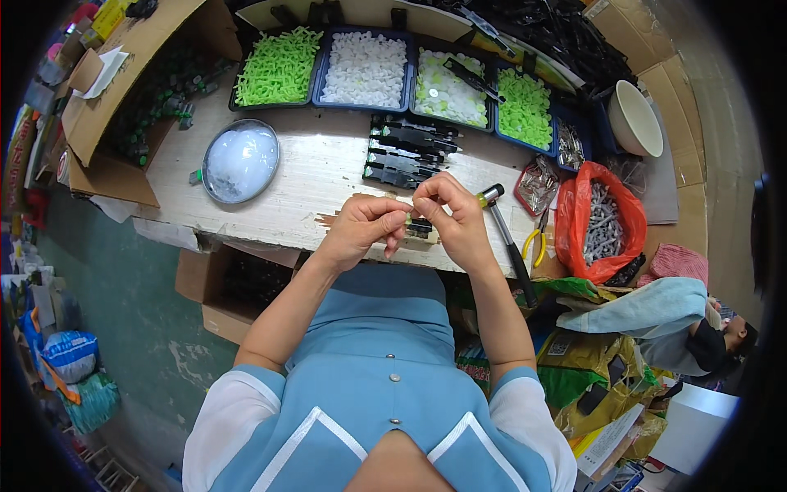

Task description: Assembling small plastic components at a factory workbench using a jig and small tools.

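Your left hand [365,227] and right hand [456,215] are meeting over the near edge of the workbench [303,176], fingertips pinching together on a small black part [420,225] between them. Just beyond your hands, black assembled pieces [407,152] are lying in rows; a hammer [507,238] is resting beside your right hand, and trays of green and white plastic parts [365,70] are lining the far edge.
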